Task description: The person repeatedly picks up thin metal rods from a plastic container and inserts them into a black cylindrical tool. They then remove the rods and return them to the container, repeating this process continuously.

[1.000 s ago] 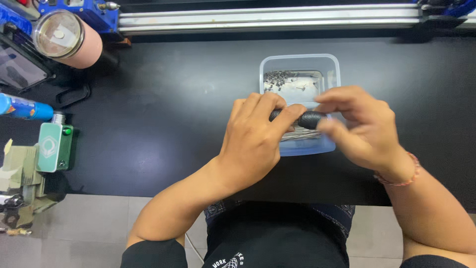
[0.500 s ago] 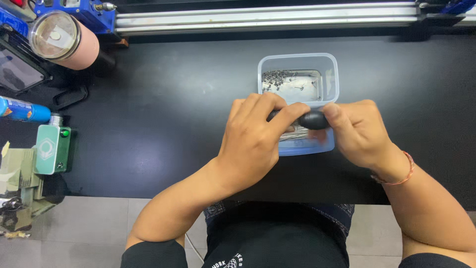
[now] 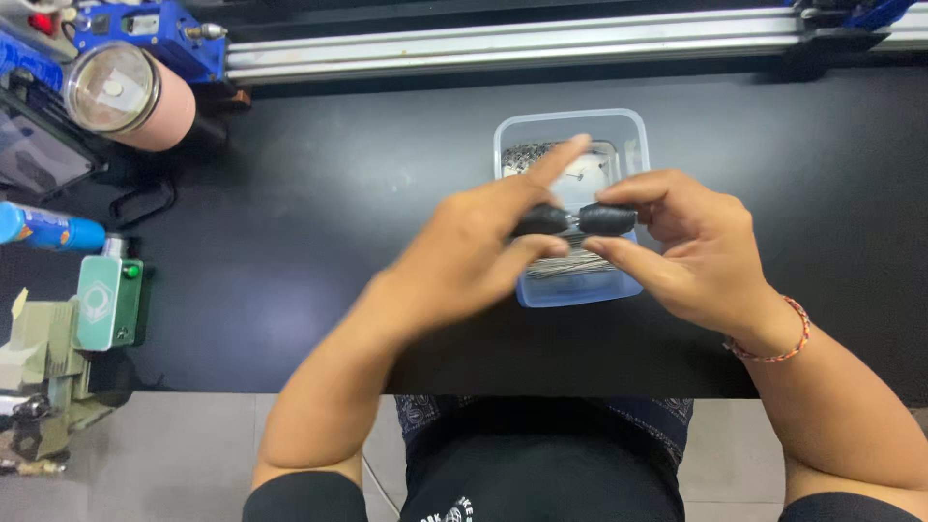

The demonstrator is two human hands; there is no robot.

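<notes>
two black oval pieces (image 3: 575, 220) sit end to end above a clear tub (image 3: 570, 280) of thin metal pins on the black table (image 3: 290, 242). the left hand (image 3: 474, 256) pinches the left piece, index finger raised; the right hand (image 3: 691, 246) pinches the right one. a pink tumbler (image 3: 126, 92) stands far left.

Black tabletop (image 3: 290, 242), aluminium rail (image 3: 503, 43), grey floor (image 3: 193, 454).

Illumination was even, diffuse and overhead. The black desk (image 3: 290, 242) showed a soft sheen and only faint shadows. Mild glare fell on the aluminium rail (image 3: 503, 43) behind the desk. Focus was sharp at centre, with slight softness toward the frame corners.
</notes>
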